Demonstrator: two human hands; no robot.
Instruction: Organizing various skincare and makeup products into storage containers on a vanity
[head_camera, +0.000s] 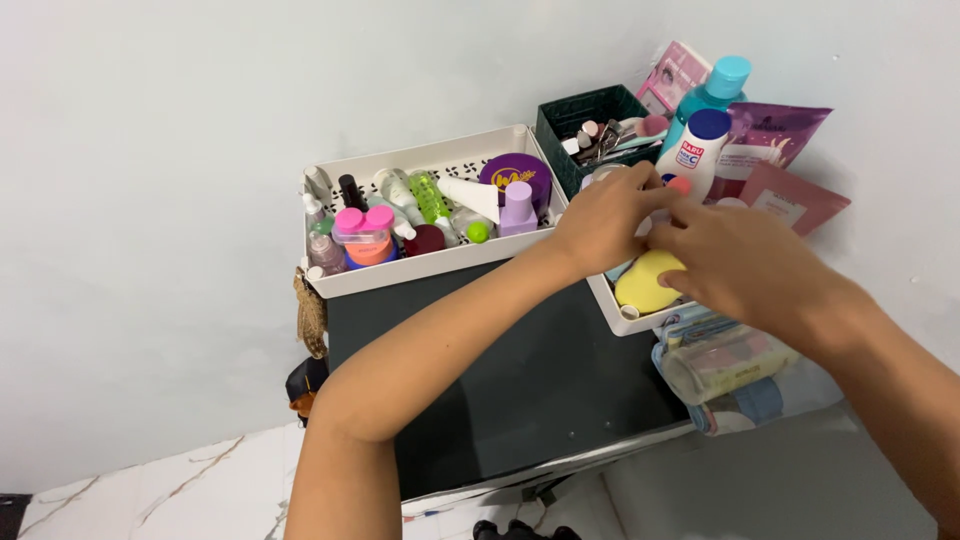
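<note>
Both hands meet right of center over a white tray (628, 322). The left hand (600, 222) and right hand (735, 262) touch fingertips above a yellow egg-shaped sponge (645, 280); can't tell what, if anything, they're pinching. A white bottle with blue cap (693, 152) stands just behind, and a white basket of cosmetics (400, 275) sits upper center.

Just 2 bare arms coming in from the bottom edge, no sleeves, no watch, no rings or bracelets that I can spot. Left hand (600, 222) and right hand (745, 265) both plain, nails short.
</note>
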